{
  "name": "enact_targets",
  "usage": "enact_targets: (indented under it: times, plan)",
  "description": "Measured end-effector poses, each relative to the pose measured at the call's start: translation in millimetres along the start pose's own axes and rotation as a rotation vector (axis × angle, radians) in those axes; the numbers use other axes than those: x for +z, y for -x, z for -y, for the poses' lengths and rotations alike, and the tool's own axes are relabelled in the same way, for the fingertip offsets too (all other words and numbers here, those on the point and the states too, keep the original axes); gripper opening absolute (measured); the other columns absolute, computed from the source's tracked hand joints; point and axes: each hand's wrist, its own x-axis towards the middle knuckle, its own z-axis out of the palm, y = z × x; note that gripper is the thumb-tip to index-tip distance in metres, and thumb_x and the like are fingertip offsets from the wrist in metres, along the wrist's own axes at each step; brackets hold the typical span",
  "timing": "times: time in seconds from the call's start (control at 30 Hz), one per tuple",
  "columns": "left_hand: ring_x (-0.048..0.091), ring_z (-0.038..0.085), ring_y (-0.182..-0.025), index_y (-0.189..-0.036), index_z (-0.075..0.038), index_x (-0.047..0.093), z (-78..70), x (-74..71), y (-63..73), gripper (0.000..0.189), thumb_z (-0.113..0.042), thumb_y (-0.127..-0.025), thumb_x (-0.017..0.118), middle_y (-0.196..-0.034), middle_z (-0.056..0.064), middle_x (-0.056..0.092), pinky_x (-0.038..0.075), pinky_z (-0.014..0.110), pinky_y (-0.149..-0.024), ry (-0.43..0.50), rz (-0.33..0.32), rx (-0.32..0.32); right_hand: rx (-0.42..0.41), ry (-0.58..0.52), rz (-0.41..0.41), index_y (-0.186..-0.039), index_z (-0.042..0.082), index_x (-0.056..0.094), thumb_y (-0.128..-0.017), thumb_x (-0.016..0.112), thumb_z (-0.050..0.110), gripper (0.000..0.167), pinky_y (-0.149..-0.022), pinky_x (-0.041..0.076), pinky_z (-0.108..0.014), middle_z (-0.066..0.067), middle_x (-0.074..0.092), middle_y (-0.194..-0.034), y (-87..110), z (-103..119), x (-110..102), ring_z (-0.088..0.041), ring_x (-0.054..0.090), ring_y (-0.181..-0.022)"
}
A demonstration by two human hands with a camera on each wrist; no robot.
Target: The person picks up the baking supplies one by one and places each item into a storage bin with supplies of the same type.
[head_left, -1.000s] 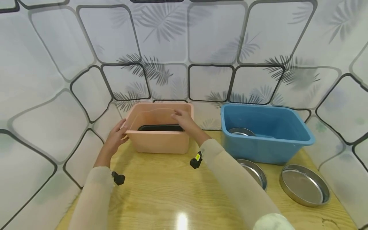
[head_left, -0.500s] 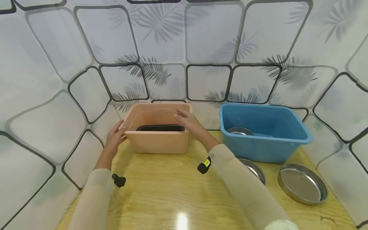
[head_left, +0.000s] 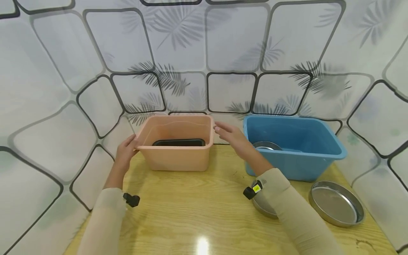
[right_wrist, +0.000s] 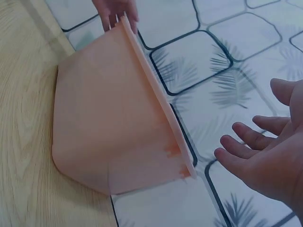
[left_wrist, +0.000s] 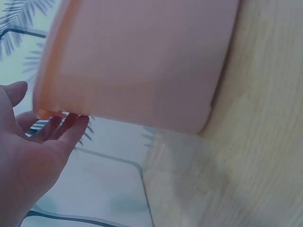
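A peach-pink plastic tub [head_left: 175, 158] stands on the table near the back wall, with a black-rimmed item [head_left: 179, 142] inside. My left hand [head_left: 125, 150] grips its left end by the rim; the left wrist view shows the fingers [left_wrist: 71, 127] under the rim and the thumb above. Off the tub's right end hovers my right hand [head_left: 234, 139], holding nothing. In the right wrist view its fingers [right_wrist: 246, 137] are spread and loosely bent, apart from the tub wall.
To the right stands a blue plastic tub [head_left: 287, 165] with a round metal pan [head_left: 267, 145] in it. In front of that tub lie two more round metal pans, one [head_left: 337, 204] at the right and one [head_left: 264, 207] partly hidden under my right forearm. Patterned cloth [head_left: 232, 92] encloses the table.
My right hand has moved out of the pink tub, passing over its right end to the right, and now hangs beside it. The left hand stays on the rim.
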Motion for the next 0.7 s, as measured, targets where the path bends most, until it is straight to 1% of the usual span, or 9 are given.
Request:
enact_targets:
  times: [0.07,0.13,0.17,0.27,0.33,0.4,0.5,0.63,0.7]
  plan:
    - [0.04,0.025,-0.142,-0.159,-0.006,0.029,-6.5,-3.9,2.8,0.059,-0.03,-0.108,0.043,-0.164,0.016,0.029,0.048,0.021,-0.104,0.019,-0.015,-0.01,0.007,-0.001,-0.016,-0.157,0.021,0.037,-0.102,0.054,0.048,0.064,-0.12,0.032,-0.048,-0.004,0.041,-0.159,7.4,-1.5,-9.7,-0.026,0.038,-0.147]
    - [0.041,0.026,-0.142,-0.16,-0.005,0.026,-13.1,-8.3,6.2,0.061,-0.032,-0.108,0.043,-0.164,0.018,0.027,0.047,0.019,-0.104,0.039,-0.008,-0.012,0.007,-0.012,-0.039,-0.157,0.02,0.037,-0.103,0.054,0.047,0.063,-0.121,0.032,-0.048,-0.006,0.043,-0.157,15.4,-2.9,-19.8,-0.025,0.038,-0.147]
    - [0.041,0.027,-0.141,-0.16,-0.005,0.025,-16.2,-10.3,7.9,0.061,-0.032,-0.108,0.043,-0.164,0.02,0.026,0.047,0.021,-0.105,0.041,-0.005,-0.009,0.004,-0.024,-0.052,-0.158,0.02,0.036,-0.103,0.054,0.045,0.063,-0.121,0.032,-0.047,-0.007,0.044,-0.157,19.8,-4.0,-25.0,-0.025,0.037,-0.147]
    - [0.039,0.031,-0.144,-0.16,-0.004,0.024,-25.8,-14.1,13.4,0.062,-0.032,-0.109,0.042,-0.165,0.02,0.023,0.041,0.032,-0.114,0.02,0.004,0.019,-0.024,-0.065,-0.093,-0.159,0.016,0.033,-0.104,0.054,0.042,0.064,-0.122,0.031,-0.045,-0.01,0.043,-0.157,34.9,-5.2,-42.2,-0.025,0.036,-0.148]
    - [0.039,0.031,-0.144,-0.16,-0.005,0.026,-32.6,-13.4,17.9,0.061,-0.033,-0.108,0.042,-0.165,0.019,0.026,0.037,0.037,-0.118,-0.017,-0.004,0.042,-0.044,-0.085,-0.121,-0.159,0.013,0.031,-0.104,0.053,0.042,0.066,-0.122,0.031,-0.044,-0.014,0.041,-0.158,45.1,-5.8,-54.4,-0.026,0.035,-0.149]
    - [0.04,0.03,-0.143,-0.159,-0.006,0.029,-40.0,-10.0,23.3,0.059,-0.034,-0.108,0.043,-0.163,0.018,0.03,0.034,0.04,-0.12,-0.054,-0.01,0.071,-0.06,-0.094,-0.151,-0.159,0.011,0.03,-0.104,0.053,0.043,0.068,-0.121,0.032,-0.044,-0.017,0.039,-0.158,54.8,-6.0,-66.1,-0.027,0.035,-0.149]
    - [0.043,0.03,-0.142,-0.158,-0.007,0.034,-51.7,-0.4,34.5,0.057,-0.032,-0.108,0.043,-0.16,0.018,0.037,0.033,0.043,-0.121,-0.107,-0.013,0.1,-0.073,-0.082,-0.188,-0.159,0.011,0.03,-0.104,0.053,0.045,0.069,-0.12,0.034,-0.042,-0.018,0.038,-0.158,68.0,-6.0,-81.7,-0.027,0.035,-0.149]
    - [0.046,0.036,-0.139,-0.155,-0.007,0.039,-64.1,16.8,49.5,0.054,-0.029,-0.107,0.044,-0.157,0.016,0.042,0.035,0.048,-0.119,-0.152,-0.01,0.128,-0.079,-0.04,-0.223,-0.159,0.014,0.032,-0.104,0.052,0.044,0.066,-0.118,0.037,-0.038,-0.013,0.04,-0.156,86.5,-7.0,-100.3,-0.027,0.035,-0.148]
    - [0.049,0.038,-0.137,-0.154,-0.007,0.042,-67.8,27.3,55.3,0.052,-0.027,-0.106,0.044,-0.155,0.015,0.045,0.036,0.049,-0.118,-0.153,0.001,0.151,-0.085,-0.017,-0.247,-0.159,0.014,0.033,-0.104,0.051,0.043,0.064,-0.116,0.039,-0.033,-0.01,0.042,-0.156,95.2,-8.9,-109.4,-0.026,0.036,-0.148]
